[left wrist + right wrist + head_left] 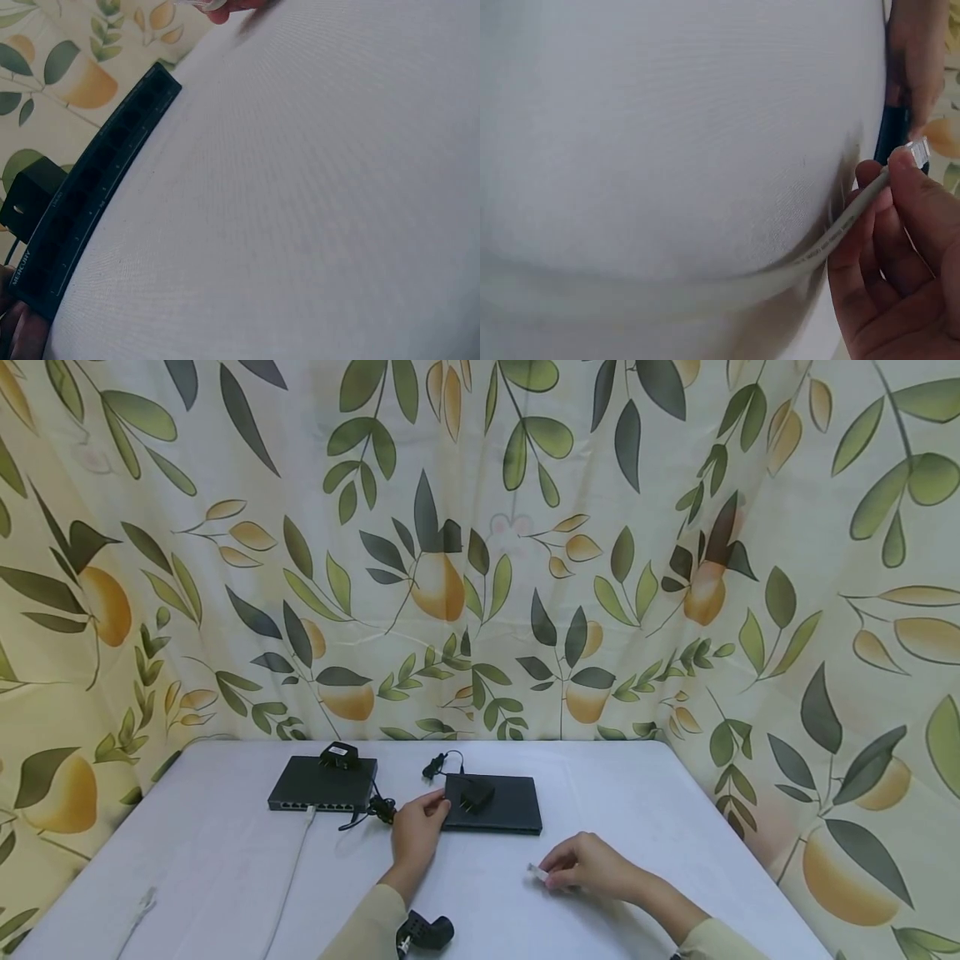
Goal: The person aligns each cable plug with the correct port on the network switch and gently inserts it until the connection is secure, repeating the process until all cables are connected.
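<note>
My left hand (417, 832) grips the left end of a black network switch (513, 803) that lies on the white table. A black power adapter (476, 795) rests on top of this switch. In the left wrist view the switch's row of ports (112, 161) faces the near side, with fingertips at its lower end. To the right and nearer, my right hand (590, 865) pinches the clear plug (917, 153) of a white Ethernet cable (844, 229) between thumb and fingers. The plug points toward the switch, apart from it.
A second network switch (303, 783) sits at left, with a power adapter (339, 755) on it and a white cable (296, 860) plugged into its front. Another cable plug (146, 900) lies at far left. A black angled object (429, 933) is at the near edge. A patterned curtain (465, 610) hangs behind.
</note>
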